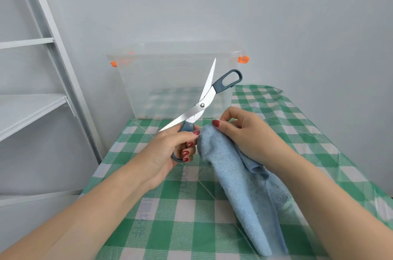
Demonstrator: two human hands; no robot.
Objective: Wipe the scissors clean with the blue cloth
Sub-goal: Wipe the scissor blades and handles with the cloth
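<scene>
Shelving (32, 110), white, far left. Left hand (168, 149) grips the lower handle of one pair of scissors (202, 105), blades spread wide, raised above the checked worktop (182, 227); faint print there is unreadable. One clear bin (170, 81) behind, two orange latches. Right hand (244, 132) pinches one blue cloth (240, 191), which trails onto the worktop.

1. Single head-worn view, looking forward and down along the bench (170, 213) toward its far edge and the wall (297, 15).
2. Close above the bench's near edge, wide-angle, both side edges in frame.
</scene>
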